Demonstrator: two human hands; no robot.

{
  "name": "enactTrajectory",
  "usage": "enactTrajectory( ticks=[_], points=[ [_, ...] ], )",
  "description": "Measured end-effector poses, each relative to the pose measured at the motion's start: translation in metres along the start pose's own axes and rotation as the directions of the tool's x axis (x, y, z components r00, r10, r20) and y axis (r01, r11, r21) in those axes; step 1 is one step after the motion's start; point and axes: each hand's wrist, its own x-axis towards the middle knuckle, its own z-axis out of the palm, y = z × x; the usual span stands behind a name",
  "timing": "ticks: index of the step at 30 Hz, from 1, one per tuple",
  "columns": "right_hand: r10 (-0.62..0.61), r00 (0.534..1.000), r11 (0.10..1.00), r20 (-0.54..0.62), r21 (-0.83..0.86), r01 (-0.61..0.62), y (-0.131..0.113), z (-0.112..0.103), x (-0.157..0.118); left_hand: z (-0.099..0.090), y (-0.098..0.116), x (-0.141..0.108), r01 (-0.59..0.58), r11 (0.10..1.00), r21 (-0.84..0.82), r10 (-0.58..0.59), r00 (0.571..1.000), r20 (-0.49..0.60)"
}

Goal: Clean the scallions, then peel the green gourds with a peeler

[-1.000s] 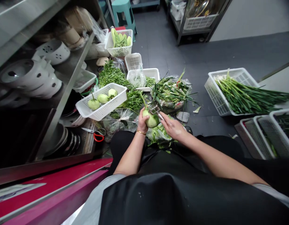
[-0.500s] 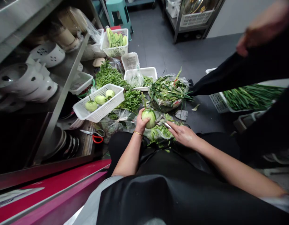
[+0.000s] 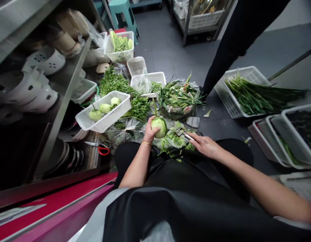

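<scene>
A round green squash [image 3: 159,127] with a long stem rests in my left hand [image 3: 148,131], whose fingers wrap its left side. Pale bands show where its skin is off; darker green stays along the right. My right hand [image 3: 205,146] grips a metal-handled vegetable peeler [image 3: 187,135], its head apart from the squash and to the right. Beneath both hands, green peelings [image 3: 172,140] lie on a plastic bag. On my left, a white basket [image 3: 107,122] holds pale, peeled-looking squashes [image 3: 105,108].
Leafy greens [image 3: 115,82] and a heap of trimmings [image 3: 180,95] lie ahead. Red-handled scissors [image 3: 103,150] sit by the left shelf. A person's dark-clad leg [image 3: 221,64] stands ahead right, beside a basket of long green stalks [image 3: 253,95]. Stacked white baskets [image 3: 273,137] are at right.
My right hand has drawn the peeler away from the squash, to the right. The other person has shifted, uncovering the baskets on the right. The squash stays in my left hand.
</scene>
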Motion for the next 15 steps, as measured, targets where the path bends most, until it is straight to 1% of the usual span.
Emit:
enactTrajectory(
  ticks=[2,4,6,7,9,11,13,14,15],
  points=[
    [-0.015,1.000,0.997,-0.014,0.072,0.016,-0.003,-0.009,0.005,0.002,0.002,0.000,0.036,0.994,-0.103,-0.036,0.999,0.002],
    [-0.059,0.998,0.990,-0.037,0.125,0.063,-0.017,-0.014,0.022,0.007,0.007,-0.001,0.087,0.972,-0.220,-0.087,0.996,0.006],
    [-0.082,0.995,0.985,-0.060,0.148,0.090,-0.031,-0.009,0.036,0.013,0.012,-0.003,0.122,0.934,-0.336,-0.133,0.991,-0.011],
    [-0.083,0.994,0.983,-0.069,0.160,0.093,-0.034,-0.002,0.036,0.016,0.012,-0.005,0.134,0.919,-0.370,-0.150,0.989,-0.015],
    [-0.057,0.994,0.980,-0.089,0.185,0.073,-0.030,0.012,0.023,0.023,0.010,-0.009,0.190,0.903,-0.386,-0.199,0.980,0.017],
    [-0.013,0.997,0.981,-0.075,0.191,0.027,-0.017,0.019,-0.001,0.031,0.004,-0.015,0.317,0.871,-0.376,-0.299,0.948,0.107],
    [0.039,0.997,0.984,-0.059,0.177,-0.028,-0.006,0.012,-0.015,0.041,-0.002,-0.019,0.436,0.807,-0.399,-0.401,0.900,0.172],
    [0.057,0.996,0.984,-0.064,0.170,-0.045,-0.005,0.005,-0.015,0.046,-0.003,-0.021,0.468,0.773,-0.427,-0.435,0.882,0.180],
    [0.067,0.995,0.985,-0.076,0.165,-0.054,-0.006,-0.003,-0.010,0.049,-0.003,-0.021,0.479,0.750,-0.457,-0.453,0.874,0.172]
  ],
)
